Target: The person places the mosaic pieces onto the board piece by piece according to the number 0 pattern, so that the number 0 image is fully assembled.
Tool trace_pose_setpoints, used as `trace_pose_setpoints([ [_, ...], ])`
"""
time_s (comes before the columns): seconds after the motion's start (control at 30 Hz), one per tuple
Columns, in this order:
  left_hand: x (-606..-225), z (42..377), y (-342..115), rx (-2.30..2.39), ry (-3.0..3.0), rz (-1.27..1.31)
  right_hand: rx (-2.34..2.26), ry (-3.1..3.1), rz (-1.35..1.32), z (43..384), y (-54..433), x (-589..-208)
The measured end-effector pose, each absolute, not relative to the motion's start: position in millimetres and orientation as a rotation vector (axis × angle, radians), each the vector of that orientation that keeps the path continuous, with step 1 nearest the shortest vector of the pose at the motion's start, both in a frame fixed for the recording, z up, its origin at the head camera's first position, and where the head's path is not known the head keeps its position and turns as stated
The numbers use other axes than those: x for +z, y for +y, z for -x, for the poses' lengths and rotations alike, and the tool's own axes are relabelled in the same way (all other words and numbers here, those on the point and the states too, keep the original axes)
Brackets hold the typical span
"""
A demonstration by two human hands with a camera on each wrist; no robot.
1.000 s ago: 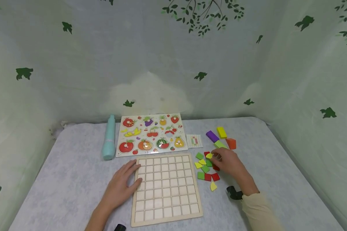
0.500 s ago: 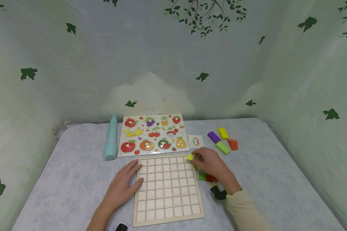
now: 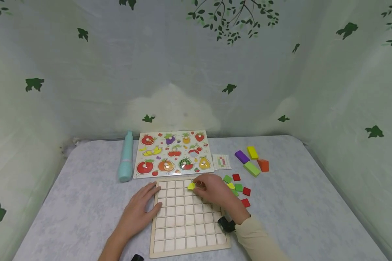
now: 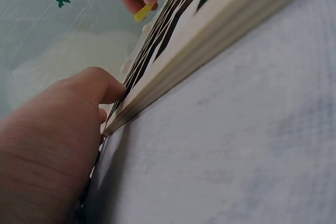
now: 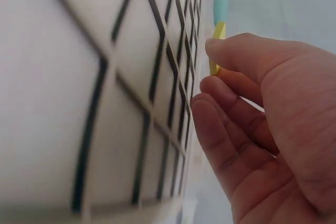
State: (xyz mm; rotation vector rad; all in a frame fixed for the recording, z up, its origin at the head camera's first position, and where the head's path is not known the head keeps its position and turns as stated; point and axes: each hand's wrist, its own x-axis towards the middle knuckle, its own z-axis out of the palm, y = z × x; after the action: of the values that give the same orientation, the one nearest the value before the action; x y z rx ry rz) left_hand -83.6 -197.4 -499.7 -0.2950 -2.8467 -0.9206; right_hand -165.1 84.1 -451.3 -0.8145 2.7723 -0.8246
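Observation:
A wooden grid board [image 3: 179, 230] with rows of square cells lies flat on the table. My right hand [image 3: 213, 189] is over the board's upper part and pinches a small yellow tile [image 3: 191, 186] between thumb and fingers. In the right wrist view the yellow tile [image 5: 217, 51] stands on edge in the pinch, above the grid. My left hand [image 3: 138, 208] rests on the board's left rim, its fingers fairly straight. In the left wrist view the left thumb [image 4: 105, 86] touches the rim. Right of the board lie loose green, yellow and red tiles [image 3: 236, 177], partly hidden by the right hand.
A fruit puzzle board [image 3: 173, 152] lies behind the grid board, with a small pattern card [image 3: 221, 161] beside it. A teal bottle-shaped object [image 3: 126, 159] lies to the left. Purple, yellow, green and orange blocks [image 3: 251, 169] are at the back right.
My right hand has picked the yellow tile from the loose pile and carried it left, over the grid board's upper cells. My left hand has stayed on the rim.

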Motion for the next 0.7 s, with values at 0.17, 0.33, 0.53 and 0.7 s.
trace_pose_setpoints([
  [0.17, -500.8, 82.7, -196.6, -0.938, -2.828, 0.305, -0.790, 2.775, 0.843, 159.9, 70.3, -454.7],
  [0.33, -500.8, 84.5, -197.2, -0.957, -2.836, 0.303, -0.780, 2.800, 0.861, 157.7, 61.2, -457.2],
  [0.53, -499.8, 86.5, -197.7, -0.944, -2.852, 0.303, -0.807, 2.790, 0.885, 157.5, 59.4, -458.7],
  [0.7, -501.2, 84.9, -198.6, -0.934, -2.869, 0.297, -0.861, 2.755, 0.903, 155.7, 60.1, -462.6],
])
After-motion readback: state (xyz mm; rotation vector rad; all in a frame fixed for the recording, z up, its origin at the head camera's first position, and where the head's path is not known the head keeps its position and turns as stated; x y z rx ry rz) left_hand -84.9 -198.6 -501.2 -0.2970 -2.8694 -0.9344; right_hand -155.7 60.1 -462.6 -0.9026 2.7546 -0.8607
